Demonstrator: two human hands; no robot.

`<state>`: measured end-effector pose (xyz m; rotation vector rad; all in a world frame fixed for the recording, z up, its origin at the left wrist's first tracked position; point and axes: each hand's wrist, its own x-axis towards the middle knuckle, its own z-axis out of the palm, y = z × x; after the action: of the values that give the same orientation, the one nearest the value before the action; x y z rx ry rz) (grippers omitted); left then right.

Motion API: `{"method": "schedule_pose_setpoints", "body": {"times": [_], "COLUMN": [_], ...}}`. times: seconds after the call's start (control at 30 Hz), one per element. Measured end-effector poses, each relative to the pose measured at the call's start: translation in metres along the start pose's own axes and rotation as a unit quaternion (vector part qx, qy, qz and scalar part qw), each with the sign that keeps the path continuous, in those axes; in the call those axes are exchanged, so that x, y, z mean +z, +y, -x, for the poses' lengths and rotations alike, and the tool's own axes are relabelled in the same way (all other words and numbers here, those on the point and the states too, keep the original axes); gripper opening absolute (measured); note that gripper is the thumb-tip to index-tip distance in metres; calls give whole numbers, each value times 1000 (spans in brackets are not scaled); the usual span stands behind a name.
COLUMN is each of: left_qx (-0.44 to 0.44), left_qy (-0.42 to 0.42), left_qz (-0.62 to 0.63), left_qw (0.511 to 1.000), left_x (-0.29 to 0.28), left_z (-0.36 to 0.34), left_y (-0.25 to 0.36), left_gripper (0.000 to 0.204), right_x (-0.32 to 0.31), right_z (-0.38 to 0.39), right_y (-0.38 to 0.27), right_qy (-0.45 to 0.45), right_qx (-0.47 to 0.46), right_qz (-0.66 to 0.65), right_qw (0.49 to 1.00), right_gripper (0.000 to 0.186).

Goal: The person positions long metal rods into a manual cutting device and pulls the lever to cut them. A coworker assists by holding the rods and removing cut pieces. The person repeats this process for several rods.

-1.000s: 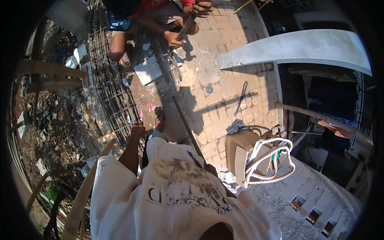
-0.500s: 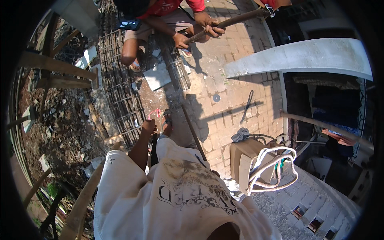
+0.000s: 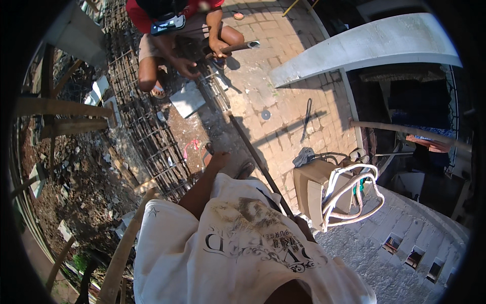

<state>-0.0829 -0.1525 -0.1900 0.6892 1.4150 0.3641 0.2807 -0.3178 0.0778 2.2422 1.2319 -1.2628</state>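
My left hand (image 3: pixel 218 159) hangs in front of my white shirt, over my foot (image 3: pixel 207 151). Nothing shows in it, but its fingers are too unclear to tell their pose. Low at my right side, my right hand (image 3: pixel 302 223) is at the near end of a long dark pole (image 3: pixel 250 148) and seems closed on it, its fingers mostly hidden. The pole slants away over the ground. Ahead, a crouching person (image 3: pixel 174 43) in red grips a hollow pipe (image 3: pixel 239 47) with one hand; their other hand is off it, above a pale slab (image 3: pixel 187 99).
Rebar cages (image 3: pixel 147 126) run along the left beside rubble (image 3: pixel 76 187) and wooden props (image 3: pixel 66 107). To the right stand a cardboard box (image 3: pixel 310 192) with a coiled white hose (image 3: pixel 349 197) and a pale curved slab (image 3: pixel 364 48). A black strap (image 3: pixel 307 119) lies on the paving.
My left hand has swung right, in front of my body. The pole in my right hand has shifted forward. The other person's pipe has tipped toward me, and one of their hands has left it.
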Motion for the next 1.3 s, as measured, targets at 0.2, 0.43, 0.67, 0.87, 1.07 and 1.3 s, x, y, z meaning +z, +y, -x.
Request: {"method": "schedule_pose_setpoints", "body": {"times": [0.2, 0.43, 0.67, 0.87, 1.07, 1.3], "left_qx": [-27, 107, -120, -162, -219, -163], "left_qy": [20, 240, 351, 259, 251, 292], "left_qz": [85, -368, 281, 200, 126, 257], "left_qw": [996, 892, 885, 931, 934, 907], "left_x": [40, -45, 61, 194, 228, 214], "left_z": [-2, 31, 121, 148, 144, 109], "left_y": [14, -90, -59, -49, -85, -55], "left_gripper": [37, 35, 31, 47, 53, 45], "right_x": [-7, -49, -118, -140, -142, -139], "right_z": [-42, -130, -218, -282, -307, -346], "right_y": [38, 113, 156, 154, 162, 181], "right_qy": [-14, -5, -57, -192, -211, -229], "right_qx": [-12, -103, -13, 12, -67, -289], "right_qz": [29, 70, 59, 42, 78, 234], "right_qw": [999, 992, 997, 980, 972, 900], "right_gripper": [58, 53, 53, 39, 25, 31]}}
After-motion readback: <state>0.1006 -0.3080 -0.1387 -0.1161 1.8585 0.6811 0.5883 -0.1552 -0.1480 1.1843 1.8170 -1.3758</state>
